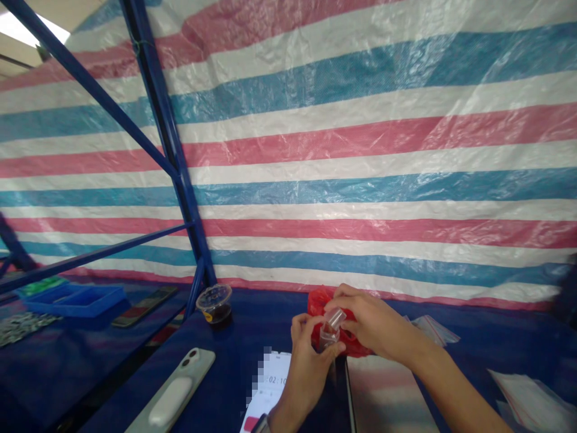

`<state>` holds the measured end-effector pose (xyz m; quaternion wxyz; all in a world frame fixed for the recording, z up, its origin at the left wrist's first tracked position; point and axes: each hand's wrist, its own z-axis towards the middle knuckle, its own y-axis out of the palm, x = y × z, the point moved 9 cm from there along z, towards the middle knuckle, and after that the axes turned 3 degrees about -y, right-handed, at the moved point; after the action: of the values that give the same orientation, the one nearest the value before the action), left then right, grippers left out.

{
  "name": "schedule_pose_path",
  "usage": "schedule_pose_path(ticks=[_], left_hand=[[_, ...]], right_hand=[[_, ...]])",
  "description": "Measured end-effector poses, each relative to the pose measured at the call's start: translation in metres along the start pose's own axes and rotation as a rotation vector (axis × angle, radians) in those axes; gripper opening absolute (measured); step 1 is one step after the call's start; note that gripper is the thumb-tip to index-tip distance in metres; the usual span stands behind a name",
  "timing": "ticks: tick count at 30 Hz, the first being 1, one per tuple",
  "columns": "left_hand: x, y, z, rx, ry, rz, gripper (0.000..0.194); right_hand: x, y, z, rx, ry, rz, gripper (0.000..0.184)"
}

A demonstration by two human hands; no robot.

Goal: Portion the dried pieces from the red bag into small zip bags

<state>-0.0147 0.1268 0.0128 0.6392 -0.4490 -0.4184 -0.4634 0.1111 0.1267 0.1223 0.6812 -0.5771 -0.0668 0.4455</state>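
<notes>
Between left hand (306, 379) and right hand (378, 325), a clear plastic tube (334, 320)

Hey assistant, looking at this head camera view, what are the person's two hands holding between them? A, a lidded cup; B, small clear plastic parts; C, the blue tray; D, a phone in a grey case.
B. The left hand and right hand pinch small clear plastic parts in front of a red plastic bag.

bright light comes in at the upper left of the frame, the striped tarp (360, 150) glows evenly, and my view bends toward the blurred edges.
</notes>
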Motion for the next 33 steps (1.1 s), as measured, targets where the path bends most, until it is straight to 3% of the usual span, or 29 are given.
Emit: schedule_pose_path(ticks=[3, 5, 9, 14, 19, 26, 33], left_hand=[[-0.004, -0.002, 0.000, 0.025, -0.028, 0.017, 0.034], [-0.009, -0.004, -0.001, 0.049, -0.060, 0.061, 0.032], [-0.020, -0.009, 0.000, 0.080, -0.113, 0.132, 0.035], [-0.023, 0.001, 0.010, -0.084, -0.114, 0.009, 0.024], [-0.027, 0.000, 0.021, -0.020, -0.161, -0.143, 0.037], [-0.040, 0.003, 0.023, 0.005, -0.237, -0.340, 0.061], [-0.039, 0.001, 0.022, -0.027, -0.225, -0.425, 0.061]], right_hand=[[0.011, -0.008, 0.002, 0.034, 0.013, -0.039, 0.034], [0.030, -0.007, 0.004, 0.027, 0.110, -0.158, 0.037], [0.066, 0.016, 0.010, -0.061, 0.295, -0.381, 0.051], [0.083, 0.049, 0.023, -0.146, 0.322, -0.459, 0.040], [0.090, 0.049, 0.041, -0.149, 0.287, -0.532, 0.037], [0.099, 0.068, 0.045, -0.151, 0.231, -0.373, 0.038], [0.104, 0.081, 0.041, -0.101, 0.174, -0.011, 0.033]])
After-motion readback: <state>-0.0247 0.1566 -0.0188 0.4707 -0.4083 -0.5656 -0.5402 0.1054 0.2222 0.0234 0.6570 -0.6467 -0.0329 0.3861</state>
